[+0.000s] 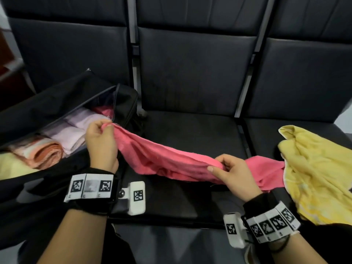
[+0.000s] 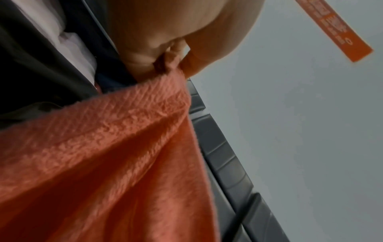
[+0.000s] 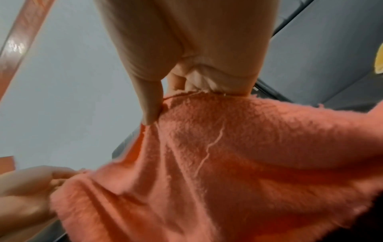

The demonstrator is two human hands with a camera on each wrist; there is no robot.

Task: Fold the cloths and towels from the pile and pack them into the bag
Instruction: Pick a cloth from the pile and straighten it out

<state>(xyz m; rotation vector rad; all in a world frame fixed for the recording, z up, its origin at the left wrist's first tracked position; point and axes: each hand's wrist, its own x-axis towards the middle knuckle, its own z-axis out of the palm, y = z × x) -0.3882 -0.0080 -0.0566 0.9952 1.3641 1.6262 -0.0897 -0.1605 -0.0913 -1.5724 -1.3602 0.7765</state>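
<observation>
A pink towel (image 1: 162, 155) stretches across the middle black seat, held up between both hands. My left hand (image 1: 101, 138) pinches one end of its top edge beside the bag; my right hand (image 1: 230, 170) pinches the edge farther right, thumb on top. In the left wrist view the towel (image 2: 103, 155) looks orange-pink and hangs from my fingers (image 2: 165, 60). The right wrist view shows my thumb (image 3: 151, 104) pressed on the towel (image 3: 228, 155). An open black bag (image 1: 47, 103) on the left seat holds folded lilac, peach and pink cloths. A crumpled yellow towel (image 1: 314, 174) lies on the right seat, over the pink towel's far end.
The row of black padded seats (image 1: 190, 77) has upright backrests behind and metal bars between seats. A pale yellow cloth (image 1: 11, 164) shows at the bag's near left corner. The seat's front edge lies just in front of my wrists.
</observation>
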